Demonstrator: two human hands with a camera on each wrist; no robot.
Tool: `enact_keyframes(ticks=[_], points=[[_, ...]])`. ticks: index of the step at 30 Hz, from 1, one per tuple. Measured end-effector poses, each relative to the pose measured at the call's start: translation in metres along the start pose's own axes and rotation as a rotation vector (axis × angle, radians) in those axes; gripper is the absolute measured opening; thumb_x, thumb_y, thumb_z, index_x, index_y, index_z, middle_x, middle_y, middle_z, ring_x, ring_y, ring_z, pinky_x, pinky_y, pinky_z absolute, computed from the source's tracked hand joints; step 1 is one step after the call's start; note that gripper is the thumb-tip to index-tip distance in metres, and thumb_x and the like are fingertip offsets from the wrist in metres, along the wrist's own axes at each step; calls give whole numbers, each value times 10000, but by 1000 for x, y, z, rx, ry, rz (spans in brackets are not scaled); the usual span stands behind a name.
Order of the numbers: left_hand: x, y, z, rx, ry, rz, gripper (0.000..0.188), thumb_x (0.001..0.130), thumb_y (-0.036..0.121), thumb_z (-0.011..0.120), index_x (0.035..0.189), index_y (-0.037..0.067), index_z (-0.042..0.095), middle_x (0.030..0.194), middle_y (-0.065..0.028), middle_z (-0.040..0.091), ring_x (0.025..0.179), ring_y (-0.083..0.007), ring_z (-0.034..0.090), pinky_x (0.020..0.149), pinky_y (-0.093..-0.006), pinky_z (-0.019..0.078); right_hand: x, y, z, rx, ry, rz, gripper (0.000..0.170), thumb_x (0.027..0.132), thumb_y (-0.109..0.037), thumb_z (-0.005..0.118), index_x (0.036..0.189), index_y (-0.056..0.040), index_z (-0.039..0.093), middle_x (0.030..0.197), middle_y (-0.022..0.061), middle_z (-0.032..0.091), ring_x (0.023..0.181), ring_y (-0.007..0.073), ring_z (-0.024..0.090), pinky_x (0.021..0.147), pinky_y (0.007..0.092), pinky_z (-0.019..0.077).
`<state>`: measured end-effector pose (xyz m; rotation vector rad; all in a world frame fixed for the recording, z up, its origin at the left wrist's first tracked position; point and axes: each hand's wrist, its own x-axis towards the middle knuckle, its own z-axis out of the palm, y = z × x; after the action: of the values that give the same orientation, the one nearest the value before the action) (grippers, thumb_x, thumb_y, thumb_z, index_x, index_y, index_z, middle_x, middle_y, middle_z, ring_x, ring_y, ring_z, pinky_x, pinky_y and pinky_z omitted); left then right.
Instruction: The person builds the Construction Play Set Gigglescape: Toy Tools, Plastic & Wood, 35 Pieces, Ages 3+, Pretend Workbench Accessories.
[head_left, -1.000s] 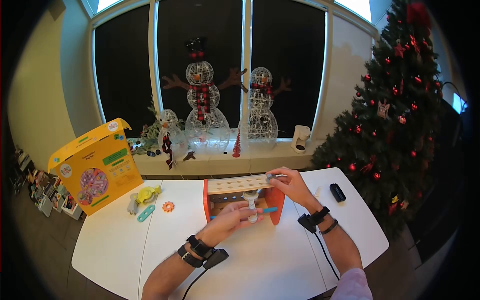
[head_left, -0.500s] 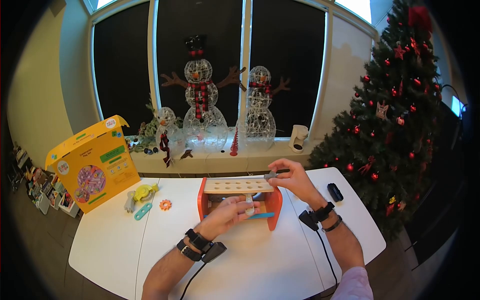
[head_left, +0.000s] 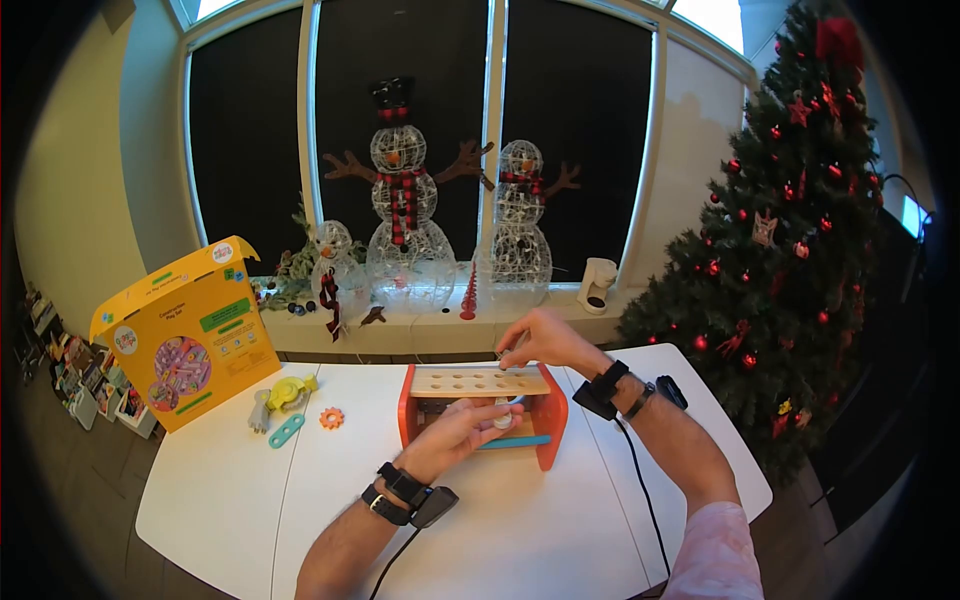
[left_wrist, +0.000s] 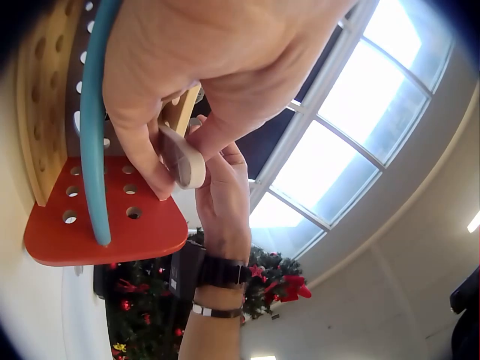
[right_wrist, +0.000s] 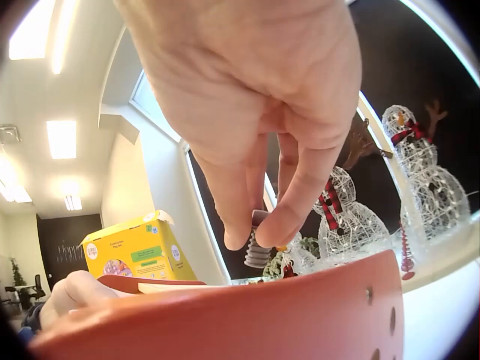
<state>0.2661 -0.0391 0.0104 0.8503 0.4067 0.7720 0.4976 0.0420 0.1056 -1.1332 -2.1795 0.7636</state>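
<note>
Grey screw (right_wrist: 257, 253), one: pinched between the thumb and fingertips of the right hand (head_left: 548, 338), threaded shank hanging below them. Wooden board (head_left: 465, 383), one, drilled with rows of holes: beneath the right fingertips, which stand over its far part; whether the screw touches a hole, cannot tell. Pale piece (left_wrist: 193, 171), one: pinched between thumb and fingers of the left hand (head_left: 450, 438), lower and nearer than the right fingers. Red side panel (left_wrist: 142, 229), one: just beyond the left fingertips. Blue bar (head_left: 525, 441), one: below the left fingers. Handling notes, by judgement: grip best kept high on the screw, leaving the shank free; shank best stood upright and centred on a hole before any push or twist, since a tilted start would likely bind. Pale piece best held steady, clear of the screw's path; a loosened left pinch could drop it.
</note>
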Motion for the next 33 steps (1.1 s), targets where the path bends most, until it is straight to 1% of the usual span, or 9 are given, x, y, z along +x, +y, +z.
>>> enact_keyframes(ticks=[2, 4, 5, 7, 10, 14, 16, 19, 33], points=[[1, -1, 0, -14, 5, 3, 439, 1066, 75, 715, 1462, -34, 559, 1338, -129, 692, 1214, -196, 701, 1091, -297, 590, 7, -4, 3, -42, -31, 12, 283, 803, -126, 949, 1026, 18, 848, 858, 102, 806, 725, 128, 758, 675, 272, 595], [0, -2, 0, -30, 8, 5, 439, 1069, 81, 716, 1462, -33, 559, 1340, -129, 691, 1214, -196, 702, 1087, -296, 591, 12, -6, 7, -211, -85, -59, 309, 744, -102, 936, 1014, 17, 846, 906, 127, 795, 734, 206, 779, 702, 326, 626], [-1, -1, 1, -37, 2, 8, 438, 1072, 88, 715, 1464, -29, 559, 1341, -126, 691, 1221, -195, 698, 1091, -296, 587, 15, -5, 8, -211, -88, -57, 309, 744, -102, 936, 1014, 17, 846, 906, 127, 795, 734, 206, 779, 702, 326, 626], [-2, 0, 3, -49, -4, 13, 437, 1076, 95, 713, 1466, -26, 559, 1343, -122, 691, 1228, -194, 695, 1095, -296, 583, 21, -3, 10, -358, -106, -160, 326, 738, -112, 912, 1043, -12, 853, 963, 141, 813, 820, 246, 790, 776, 366, 632], [-3, -2, 3, -98, -18, 21, 448, 1071, 39, 686, 1475, -46, 513, 1374, -157, 668, 1218, -211, 684, 1110, -325, 584, 31, -2, 5, -365, -235, -111, 293, 776, -119, 875, 1047, -12, 848, 981, 137, 831, 901, 251, 782, 826, 380, 612], [0, -3, 0, -102, -29, 23, 441, 1071, 36, 686, 1473, -33, 520, 1375, -145, 669, 1205, -204, 681, 1104, -323, 578, 36, -10, 0, -420, -288, -158, 285, 794, -78, 812, 1067, -6, 844, 980, 150, 829, 892, 252, 783, 821, 379, 615], [0, -3, 0, -103, -29, 23, 438, 1072, 36, 683, 1475, -26, 523, 1377, -140, 670, 1206, -204, 681, 1101, -321, 577, 34, -18, -3, -401, -346, -81, 292, 800, -59, 779, 1079, -1, 841, 975, 165, 826, 889, 261, 791, 818, 384, 621], [2, -4, -1, -98, -11, -1, 425, 1078, 37, 672, 1475, -11, 529, 1378, -135, 672, 1194, -197, 686, 1093, -318, 580, 37, -15, 0, -378, -385, -6, 300, 804, -54, 774, 1092, 1, 836, 970, 177, 824, 886, 273, 800, 816, 391, 626], [1, -4, 1, -87, 5, -8, 443, 1071, 36, 686, 1479, -18, 521, 1408, -129, 664, 1203, -185, 688, 1086, -308, 591, 44, -20, -1, -498, -427, 11, 278, 820, -80, 799, 1084, 3, 820, 964, 171, 823, 929, 294, 797, 843, 394, 621]])
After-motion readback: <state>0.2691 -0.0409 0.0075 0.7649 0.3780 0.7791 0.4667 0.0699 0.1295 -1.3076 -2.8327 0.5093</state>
